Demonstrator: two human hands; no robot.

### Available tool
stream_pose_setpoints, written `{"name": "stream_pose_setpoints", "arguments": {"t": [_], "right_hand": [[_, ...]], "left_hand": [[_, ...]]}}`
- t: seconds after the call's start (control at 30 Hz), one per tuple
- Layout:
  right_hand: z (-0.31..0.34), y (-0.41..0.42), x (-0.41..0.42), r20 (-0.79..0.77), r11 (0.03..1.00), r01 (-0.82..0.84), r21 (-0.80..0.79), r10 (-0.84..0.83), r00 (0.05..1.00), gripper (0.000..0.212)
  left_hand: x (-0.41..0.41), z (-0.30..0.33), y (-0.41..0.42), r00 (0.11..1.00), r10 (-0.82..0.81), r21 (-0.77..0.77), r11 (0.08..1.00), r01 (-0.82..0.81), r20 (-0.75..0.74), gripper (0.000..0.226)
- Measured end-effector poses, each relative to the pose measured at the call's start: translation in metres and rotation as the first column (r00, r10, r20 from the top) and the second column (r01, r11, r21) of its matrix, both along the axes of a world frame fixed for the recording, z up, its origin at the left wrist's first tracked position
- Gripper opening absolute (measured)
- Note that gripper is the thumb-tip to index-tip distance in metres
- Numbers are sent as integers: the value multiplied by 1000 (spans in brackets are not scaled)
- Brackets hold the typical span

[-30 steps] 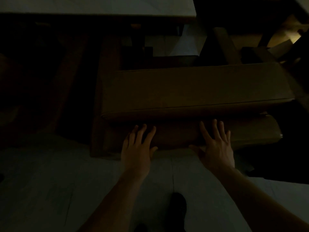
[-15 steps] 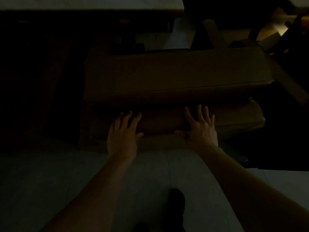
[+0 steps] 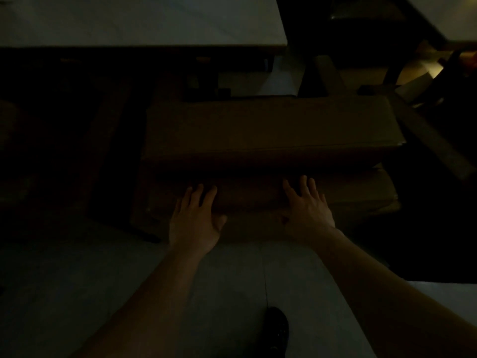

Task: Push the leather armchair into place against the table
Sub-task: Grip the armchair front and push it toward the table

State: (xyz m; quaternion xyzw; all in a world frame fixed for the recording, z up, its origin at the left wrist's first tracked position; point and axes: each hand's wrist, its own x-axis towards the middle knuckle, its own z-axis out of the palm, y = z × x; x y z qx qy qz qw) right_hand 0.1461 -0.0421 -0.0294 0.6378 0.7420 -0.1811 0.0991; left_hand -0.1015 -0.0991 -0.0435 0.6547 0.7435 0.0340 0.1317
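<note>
Pretty dim here, but the left hand at 7 o'clock and right hand at 5 lie flat, fingers spread, gripping nothing, on the leather armchair back, dead centre below the table at 11, which looks heavy with soft padding, so pushing low on the firm frame seems best.

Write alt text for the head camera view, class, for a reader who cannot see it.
In a very dim room, a person's left hand and right hand press flat, fingers spread, against the back of a brown leather armchair facing a pale rectangular table. A dark shoe shows on the grey floor below.
</note>
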Motion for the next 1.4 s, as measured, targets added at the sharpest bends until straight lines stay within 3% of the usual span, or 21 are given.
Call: {"name": "stream_pose_setpoints", "arguments": {"t": [0.27,0.6,0.87,1.03,1.4], "right_hand": [[69,-37,4,-20,995,64,-74,-66,998,97],[182,-103,12,-80,994,103,24,-101,992,93],[245,-148,52,-86,991,131,38,-127,988,92],[271,-173,115,-142,987,158,26,-153,978,88],[305,-241,355,-126,939,334,85,-322,938,90]], "left_hand": [[1,69,-18,999,-24,14,1000,24,25,79],[27,172,-56,984,-175,83,981,173,20,86],[70,236,-88,974,-227,-10,974,227,15,96],[129,267,-96,971,-233,-109,965,238,60,103],[359,299,-133,920,-371,-5,927,374,129,98]]}}
